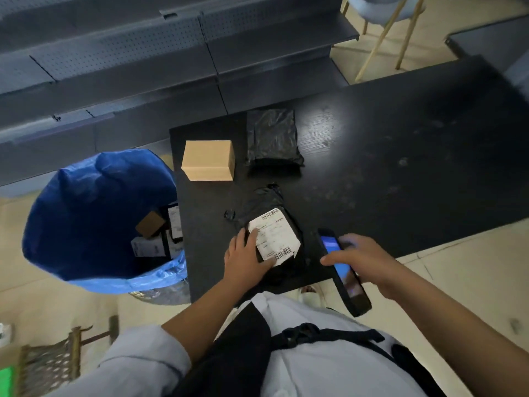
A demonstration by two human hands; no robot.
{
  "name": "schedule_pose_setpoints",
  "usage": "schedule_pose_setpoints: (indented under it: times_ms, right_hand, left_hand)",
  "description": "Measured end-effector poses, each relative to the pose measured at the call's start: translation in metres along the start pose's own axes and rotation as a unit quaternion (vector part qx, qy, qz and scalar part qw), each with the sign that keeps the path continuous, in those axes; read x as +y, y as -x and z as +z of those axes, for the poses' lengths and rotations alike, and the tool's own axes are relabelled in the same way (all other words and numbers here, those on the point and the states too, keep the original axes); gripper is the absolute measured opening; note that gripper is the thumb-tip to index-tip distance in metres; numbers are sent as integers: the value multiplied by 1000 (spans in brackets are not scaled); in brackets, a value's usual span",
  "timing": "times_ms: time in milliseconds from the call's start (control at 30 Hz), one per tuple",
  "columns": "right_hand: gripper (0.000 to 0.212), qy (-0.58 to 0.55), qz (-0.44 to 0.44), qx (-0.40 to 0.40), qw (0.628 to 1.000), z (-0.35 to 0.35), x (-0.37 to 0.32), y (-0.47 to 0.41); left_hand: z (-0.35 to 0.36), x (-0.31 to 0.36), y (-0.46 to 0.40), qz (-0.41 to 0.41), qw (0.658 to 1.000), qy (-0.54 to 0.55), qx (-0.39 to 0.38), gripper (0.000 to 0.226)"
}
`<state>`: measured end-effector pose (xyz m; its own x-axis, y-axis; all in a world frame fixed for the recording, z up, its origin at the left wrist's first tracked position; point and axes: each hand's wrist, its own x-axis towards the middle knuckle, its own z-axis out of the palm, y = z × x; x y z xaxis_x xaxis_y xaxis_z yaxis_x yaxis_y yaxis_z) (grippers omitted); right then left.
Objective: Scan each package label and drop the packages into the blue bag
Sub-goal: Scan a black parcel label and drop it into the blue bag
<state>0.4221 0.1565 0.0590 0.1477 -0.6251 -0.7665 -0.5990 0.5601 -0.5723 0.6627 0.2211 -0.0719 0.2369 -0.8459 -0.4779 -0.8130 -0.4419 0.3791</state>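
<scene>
Dark perforated metal shelving [128, 53] ran along the back of the room, and in front of it stood a black tabletop [386, 156] on a pale tiled floor. At the near edge of the tabletop lay a black plastic mailer [272, 204] with a white shipping label [276, 236] facing up, barcodes printed at both ends. The person's left hand [243, 256] rested on it, fingers straight and pressing the label's left side flat. Just to the right, the right hand [369, 265] had its grip closed around a handheld scanner [343, 270] with a lit blue screen, held above the tabletop's edge beside the mailer. Farther back on the tabletop sat a plain cardboard box [209, 160] and, just beside it to the right, a second black plastic mailer [273, 137], with no label showing. Left of the tabletop, touching its edge, stood the open blue bag [86, 224], with several packages [160, 233] already lying at its bottom, some with white labels. A woven basket [48, 368] stood on the floor at the lower left.
</scene>
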Motion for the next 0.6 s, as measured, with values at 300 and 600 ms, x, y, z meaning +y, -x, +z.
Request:
schedule_pose_setpoints:
  times_ms: [300, 600]
  right_hand:
    - [48, 438, 65, -41, 895, 46, -44, 17]
    - [50, 437, 83, 1, 896, 89, -40, 41]
  left_hand:
    - [-5, -55, -7, 111, 987, -109, -27, 89]
    - [-8, -70, -11, 147, 984, -84, -59, 93]
